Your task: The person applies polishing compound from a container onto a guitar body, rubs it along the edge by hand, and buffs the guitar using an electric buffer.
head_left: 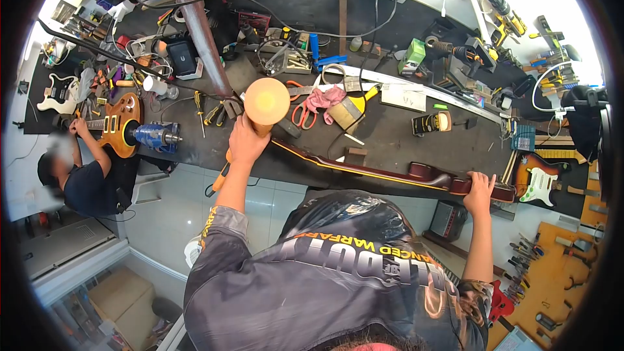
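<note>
My left hand [249,142] is closed around the handle of a mallet [266,101]. The mallet's pale round face points up toward me, and an orange and black handle end shows below my fist. Along the bench's near edge lies a long dark-red guitar neck [364,169] with a yellow line down its side. Its left end lies close to my left hand. My right hand [480,192] grips the thicker right end, fingers over the top; its underside is hidden. A small dark block [355,156] sits beside the neck.
Red-handled scissors [303,116], a pink cloth [325,99] and a wide brush [346,114] lie beyond the neck. A brown post [205,42] stands at left. A sunburst guitar [538,179] is at right. Another person [81,175] works on an amber guitar [123,120].
</note>
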